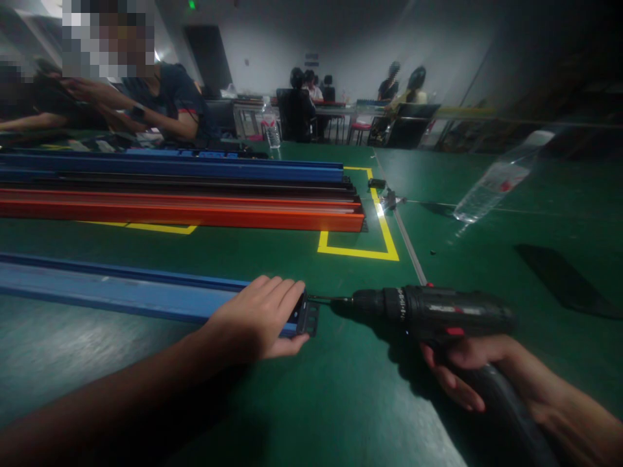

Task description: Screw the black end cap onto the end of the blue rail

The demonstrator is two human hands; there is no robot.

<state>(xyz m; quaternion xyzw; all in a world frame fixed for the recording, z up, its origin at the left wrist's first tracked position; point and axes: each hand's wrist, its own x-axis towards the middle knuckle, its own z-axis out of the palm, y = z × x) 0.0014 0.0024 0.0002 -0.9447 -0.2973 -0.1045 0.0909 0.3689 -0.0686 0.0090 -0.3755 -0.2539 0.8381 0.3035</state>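
Note:
My left hand grips the right end of a long blue metal rail, fingers over the top and thumb below. A black end piece with slots sits at that end of the rail. In my right hand is a black cordless drill, its handle wrapped by my fingers. The drill lies level, pointing left. Its long thin bit reaches the end piece near its upper corner; whether a screw is at the tip I cannot make out.
Beyond the blue rail lie several orange, black and blue rails on the green table. Yellow tape marks rectangles. A clear bottle is at the right, a dark flat object nearer. Another person sits across the table.

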